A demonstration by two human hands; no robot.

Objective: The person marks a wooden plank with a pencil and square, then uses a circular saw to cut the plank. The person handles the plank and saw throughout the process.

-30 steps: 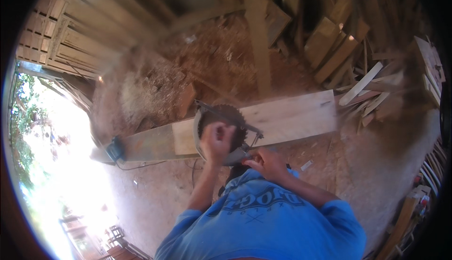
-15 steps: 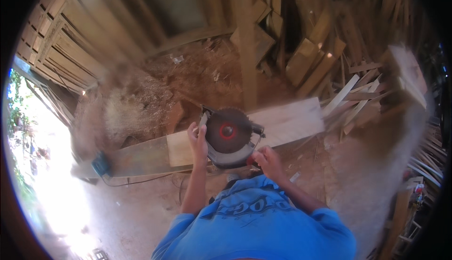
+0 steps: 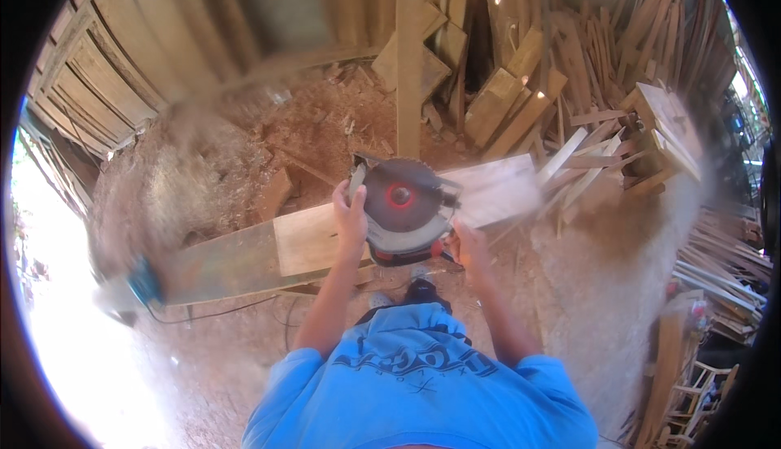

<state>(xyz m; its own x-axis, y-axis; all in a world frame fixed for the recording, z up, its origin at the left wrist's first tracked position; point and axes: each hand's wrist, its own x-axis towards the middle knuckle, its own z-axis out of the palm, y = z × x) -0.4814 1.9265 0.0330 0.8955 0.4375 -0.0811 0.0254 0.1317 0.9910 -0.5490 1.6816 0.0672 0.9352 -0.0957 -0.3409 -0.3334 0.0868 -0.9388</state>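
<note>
A circular saw (image 3: 399, 241) is held over a pale wooden board (image 3: 307, 246), with the round face of its dark toothed blade (image 3: 390, 174) turned up toward me. A red ring shows around the blade's centre. My left hand (image 3: 351, 220) grips the left edge of the saw's base, thumb and fingertips on the metal. At the saw's lower right, my right hand (image 3: 466, 246) has its fingers closed at the red and black handle end; its exact hold is partly hidden. The saw covers the middle of the board.
A wider grey-brown plank (image 3: 215, 266) lies under the pale board, with a teal power tool (image 3: 145, 281) and its cord at the left end. Sawdust (image 3: 220, 156) covers the ground beyond. Stacked lumber (image 3: 496, 107) and thin offcuts (image 3: 569, 160) stand far right, behind an upright post (image 3: 408, 58).
The whole view has shifted slightly. Against the board, the saw and both hands have moved a little away from me and to the right. Both hands stay on the saw.
</note>
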